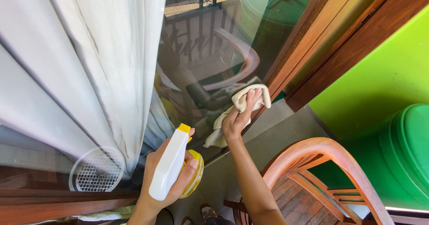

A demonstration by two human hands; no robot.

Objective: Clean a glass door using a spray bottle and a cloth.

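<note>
My left hand (166, 177) grips a white spray bottle (169, 164) with a yellow nozzle tip and a yellow body, held low in front of the glass door (210, 42). My right hand (239, 115) presses a cream cloth (241, 101) flat against the lower part of the glass, close to the brown wooden door frame (298, 46). The cloth hangs down below my palm. Reflections of a chair and my arm show in the pane.
White curtains (80, 64) hang behind the glass on the left, with a round white mesh object (96, 170) at their foot. A curved wooden chair (321, 171) stands below right. A green barrel (404, 153) sits against the bright green wall (380, 77). Grey tiles cover the floor.
</note>
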